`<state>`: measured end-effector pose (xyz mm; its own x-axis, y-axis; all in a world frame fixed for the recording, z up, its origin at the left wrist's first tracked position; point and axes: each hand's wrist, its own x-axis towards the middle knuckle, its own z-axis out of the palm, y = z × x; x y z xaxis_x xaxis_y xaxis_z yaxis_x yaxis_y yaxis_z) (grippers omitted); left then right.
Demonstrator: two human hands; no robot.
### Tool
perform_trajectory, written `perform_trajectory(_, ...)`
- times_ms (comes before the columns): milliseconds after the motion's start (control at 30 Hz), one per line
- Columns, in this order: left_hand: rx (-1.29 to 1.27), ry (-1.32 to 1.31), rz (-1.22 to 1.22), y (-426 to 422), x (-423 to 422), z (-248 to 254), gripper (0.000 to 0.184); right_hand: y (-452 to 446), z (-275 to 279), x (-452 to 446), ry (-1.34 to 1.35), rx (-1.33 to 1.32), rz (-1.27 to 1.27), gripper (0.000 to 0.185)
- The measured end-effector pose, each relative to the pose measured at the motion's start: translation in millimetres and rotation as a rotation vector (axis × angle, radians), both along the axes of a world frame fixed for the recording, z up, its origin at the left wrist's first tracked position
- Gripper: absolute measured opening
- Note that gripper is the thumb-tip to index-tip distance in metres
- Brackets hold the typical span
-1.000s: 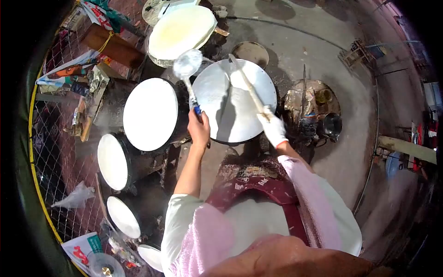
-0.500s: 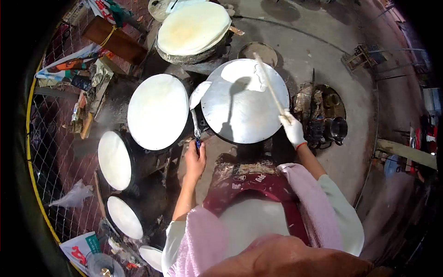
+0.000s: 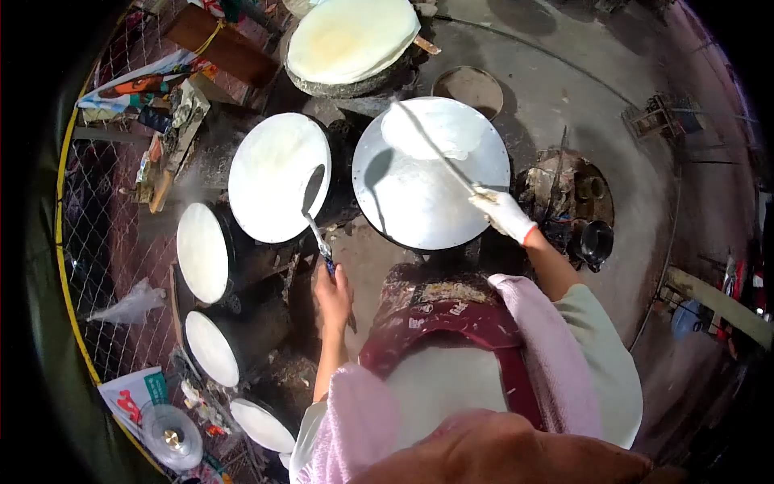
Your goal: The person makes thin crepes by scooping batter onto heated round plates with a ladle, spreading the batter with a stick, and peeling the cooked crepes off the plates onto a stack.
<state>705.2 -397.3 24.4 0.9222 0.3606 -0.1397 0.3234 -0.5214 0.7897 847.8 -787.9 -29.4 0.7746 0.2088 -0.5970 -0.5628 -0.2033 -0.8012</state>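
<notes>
My left hand (image 3: 334,297) is closed round the blue handle of a ladle (image 3: 316,230), whose dark head lies over the right edge of a white-coated round plate (image 3: 274,181). In my white-gloved right hand (image 3: 501,211) is a long stick (image 3: 435,149), its far end over white batter (image 3: 411,133) on the metal griddle (image 3: 427,206). The batter covers the upper part of the griddle, while the lower part shows bare metal with the ladle's shadow on its left.
A stack of pale round sheets (image 3: 351,40) stands at the top. More white-coated plates (image 3: 203,252) run down the left beside a wire fence (image 3: 97,266). Right of the griddle are a dark pot (image 3: 595,242) and a stool-like wooden frame (image 3: 651,121). A shallow round pan (image 3: 469,87) lies behind.
The ladle has moved from over the griddle leftward to the neighbouring plate. White batter now lies on the griddle, and the stick's far end has swung left across it.
</notes>
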Motion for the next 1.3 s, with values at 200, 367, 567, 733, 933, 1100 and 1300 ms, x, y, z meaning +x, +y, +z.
perform_trajectory(200,0.003,-0.022,0.077,-12.7,-21.1,-10.2,0.016,-62.7,-26.2,31.2,-0.453,-0.209,0.228,0.044)
perform_trajectory(367,0.041,0.011,0.177,-30.0,-27.9,-5.2,0.017,-51.2,-60.4,60.1,-0.124,0.156,0.168,0.038)
perform_trajectory(567,-0.043,0.111,0.322,-48.3,-36.8,8.3,0.016,-65.5,-6.2,68.0,-0.31,-0.13,0.592,0.038)
perform_trajectory(733,0.102,0.057,0.298,-40.9,-55.8,-17.5,0.016,-71.6,-43.6,121.2,-0.184,-0.074,0.463,0.034)
perform_trajectory(933,0.094,0.07,0.359,-57.7,-64.9,-2.3,0.02,-63.7,-15.0,96.0,0.036,0.203,0.533,0.04)
perform_trajectory(1100,0.133,0.24,0.357,-29.3,-61.5,-36.9,0.021,-69.3,-35.0,162.7,-0.289,-0.122,0.535,0.036)
perform_trajectory(1300,0.367,0.169,0.084,-30.9,20.5,-44.3,0.022,-85.4,-22.0,121.0,0.049,0.084,0.713,0.042)
